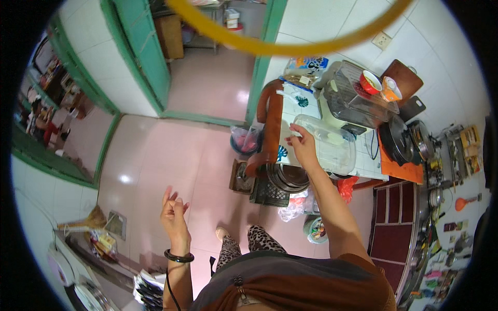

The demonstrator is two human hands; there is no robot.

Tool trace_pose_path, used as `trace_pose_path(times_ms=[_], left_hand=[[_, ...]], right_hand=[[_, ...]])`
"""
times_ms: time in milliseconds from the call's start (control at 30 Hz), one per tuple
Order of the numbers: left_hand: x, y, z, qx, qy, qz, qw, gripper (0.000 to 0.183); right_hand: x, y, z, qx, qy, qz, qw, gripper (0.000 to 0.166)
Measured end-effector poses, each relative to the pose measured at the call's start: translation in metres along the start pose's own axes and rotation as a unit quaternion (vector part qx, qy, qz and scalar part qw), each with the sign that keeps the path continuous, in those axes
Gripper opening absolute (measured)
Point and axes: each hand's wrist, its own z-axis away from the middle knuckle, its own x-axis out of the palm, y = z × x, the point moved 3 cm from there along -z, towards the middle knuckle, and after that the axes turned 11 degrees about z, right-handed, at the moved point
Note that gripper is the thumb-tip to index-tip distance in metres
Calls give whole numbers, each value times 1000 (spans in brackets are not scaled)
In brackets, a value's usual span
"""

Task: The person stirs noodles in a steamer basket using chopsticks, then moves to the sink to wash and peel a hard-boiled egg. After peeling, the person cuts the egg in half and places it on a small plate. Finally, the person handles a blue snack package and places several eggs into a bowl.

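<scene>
My right hand (302, 145) is over the white table top (286, 124), by the left end of a clear plastic tub (342, 155). Between its thumb and fingers is a small white piece (296, 133), too small to identify. The tub's inside shows a pale round patch that I cannot make out. My left hand (174, 214) hangs over the tiled floor with its fingers bent and apart, holding nothing; a dark bangle (179, 256) circles that wrist.
Behind the tub stands a pale appliance (325, 112) under a clear ribbed cover, with a red bowl (370, 82) and an orange paper cup (390, 89) on top. Dark pans (397, 140) sit to the right. Metal basins (286, 177) and a crate (268, 192) are below the table edge.
</scene>
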Motion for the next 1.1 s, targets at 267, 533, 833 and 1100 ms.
trace_pose_path(times_ms=[267, 533, 833, 1100], left_hand=[[-6, -77, -90, -228, -21, -19, 973, 72], [17, -105, -177, -264, -7, -31, 964, 72], [43, -144, -294, -317, -79, -22, 945, 64], [85, -149, -368, -337, -199, -69, 917, 61]], right_hand=[[-40, 32, -194, -76, 154, 260, 950, 43], [-63, 11, -319, -131, 221, 411, 875, 52], [-58, 16, -396, 30, 146, 523, 839, 47], [-63, -10, -375, -12, 226, 589, 776, 13]])
